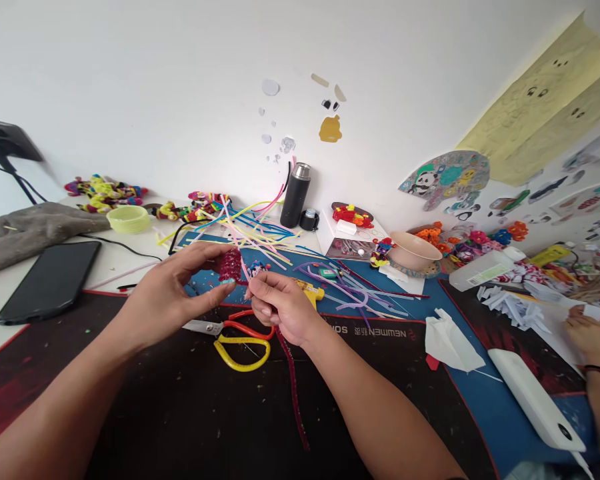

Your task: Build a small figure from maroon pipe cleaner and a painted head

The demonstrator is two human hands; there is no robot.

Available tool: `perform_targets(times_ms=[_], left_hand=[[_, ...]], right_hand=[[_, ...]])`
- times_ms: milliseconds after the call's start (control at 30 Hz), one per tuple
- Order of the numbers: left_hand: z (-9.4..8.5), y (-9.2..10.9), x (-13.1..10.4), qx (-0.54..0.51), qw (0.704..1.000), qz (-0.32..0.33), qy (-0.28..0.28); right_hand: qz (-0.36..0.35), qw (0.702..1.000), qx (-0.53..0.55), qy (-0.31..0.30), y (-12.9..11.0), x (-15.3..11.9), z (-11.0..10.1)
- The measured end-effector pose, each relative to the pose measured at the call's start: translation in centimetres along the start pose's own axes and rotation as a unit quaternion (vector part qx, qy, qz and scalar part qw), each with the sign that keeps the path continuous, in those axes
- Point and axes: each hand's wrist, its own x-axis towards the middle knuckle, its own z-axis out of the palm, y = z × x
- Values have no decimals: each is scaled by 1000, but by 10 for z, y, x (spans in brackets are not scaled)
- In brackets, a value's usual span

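My left hand [185,283] grips a small coil of dark red fuzzy stem [231,265] between thumb and fingers, with a light blue bit near its lower end. From the coil the stem runs into my right hand [277,300], whose thumb and fingers are pinched on it. Its loose tail [295,393] hangs below my right hand over the black mat [205,413]. Scissors [245,357] with one red and one yellow handle lie under my hands. A yellow glue gun [311,292] is partly hidden behind my right hand.
Colourful stems [265,233], a black flask [296,197] and a beige bowl [415,252] stand or lie at the back. A phone [50,280] rests at left. At right are crumpled tissue [450,340], a white device [535,400] and another person's hand [587,330].
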Motion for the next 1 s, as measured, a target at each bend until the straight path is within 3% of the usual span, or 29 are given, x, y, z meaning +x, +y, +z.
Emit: perform_targets(times_ms=[467, 767, 1000], left_hand=[[1, 1, 0, 63, 997, 45, -22], [5, 0, -1, 9, 999, 14, -32], [7, 2, 1, -20, 999, -16, -45]], right_hand=[[51, 997, 53, 3, 0, 2, -1], [75, 996, 45, 11, 2, 2, -3], [40, 999, 6, 32, 7, 2, 1]])
